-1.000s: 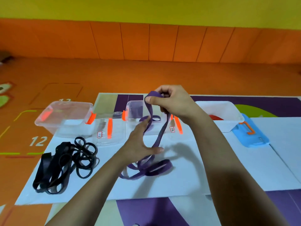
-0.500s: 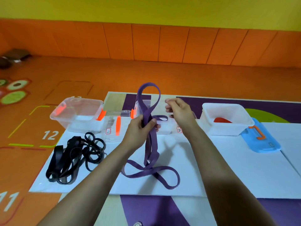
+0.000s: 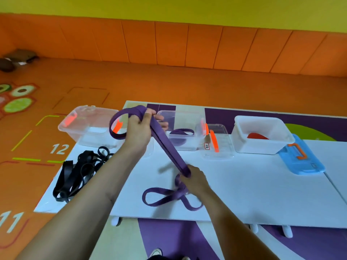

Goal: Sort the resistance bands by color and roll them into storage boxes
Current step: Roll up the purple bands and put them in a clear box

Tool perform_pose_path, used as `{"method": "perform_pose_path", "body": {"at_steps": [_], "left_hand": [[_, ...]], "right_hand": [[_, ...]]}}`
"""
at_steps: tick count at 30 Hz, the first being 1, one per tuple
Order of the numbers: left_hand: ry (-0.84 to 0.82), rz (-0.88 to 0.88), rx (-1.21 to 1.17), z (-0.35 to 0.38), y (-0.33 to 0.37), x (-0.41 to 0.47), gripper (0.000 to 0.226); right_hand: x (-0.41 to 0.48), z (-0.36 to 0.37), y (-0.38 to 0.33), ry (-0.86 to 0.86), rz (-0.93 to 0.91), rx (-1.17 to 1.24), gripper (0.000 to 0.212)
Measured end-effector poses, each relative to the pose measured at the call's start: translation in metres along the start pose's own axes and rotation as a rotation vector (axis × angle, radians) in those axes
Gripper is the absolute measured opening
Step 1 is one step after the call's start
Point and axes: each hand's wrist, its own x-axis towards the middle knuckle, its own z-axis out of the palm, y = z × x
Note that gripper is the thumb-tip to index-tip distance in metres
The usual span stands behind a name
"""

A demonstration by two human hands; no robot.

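Between left hand (image 3: 138,132), right hand (image 3: 195,180): purple band (image 3: 165,145)

Left hand (image 3: 138,132): raised, arm extended forward, fingers curled round the purple band (image 3: 165,145). Right hand (image 3: 195,180): lower and nearer, back upward, gripping the same band. 2 bare forearms in view.

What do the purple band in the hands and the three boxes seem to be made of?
Purple band: probably rubber or latex, matte; a flat strip that bends into soft loops and runs taut between left hand and right hand. Left clear box and middle clear box: rigid glossy plastic, see-through walls. White box: plastic too, milky, half see-through.
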Motion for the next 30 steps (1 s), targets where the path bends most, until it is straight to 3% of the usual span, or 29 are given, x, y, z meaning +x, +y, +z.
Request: {"method": "perform_pose_path", "body": {"at_steps": [3,6,12,16,19,22,24,26,30], "left_hand": [[0.069,-0.041,-0.083,-0.012,-0.01,0.004,0.022],[0.145,-0.079,-0.195,-0.024,-0.014,0.011,0.023],[0.113,-0.151,-0.155,-0.022,-0.039,0.006,0.027],[0.132,-0.154,-0.11,-0.019,-0.057,-0.002,0.03],[0.143,-0.137,-0.088,-0.021,-0.061,-0.002,0.027],[0.106,-0.138,-0.064,-0.02,-0.06,-0.003,0.024],[0.024,-0.155,-0.041,-0.012,-0.061,-0.011,0.022],[-0.093,-0.198,0.012,-0.002,-0.069,-0.023,0.02],[-0.321,-0.267,0.181,-0.002,-0.087,-0.04,0.02]], "right_hand": [[0.009,-0.009,0.039,0.158,0.127,-0.389,0.011],[0.003,-0.035,0.064,0.279,0.248,-0.558,0.022],[-0.012,-0.106,0.091,0.623,0.458,-0.51,0.017],[-0.019,-0.146,0.096,0.853,0.338,-0.366,0.027],[-0.02,-0.157,0.108,0.746,0.373,-0.437,0.054],[-0.02,-0.156,0.111,0.447,0.545,-0.483,0.086],[-0.019,-0.149,0.093,0.273,0.53,-0.424,0.096],[-0.015,-0.137,0.068,0.222,0.386,-0.292,0.085],[-0.016,-0.105,0.008,0.29,-0.002,0.101,0.039]]}}
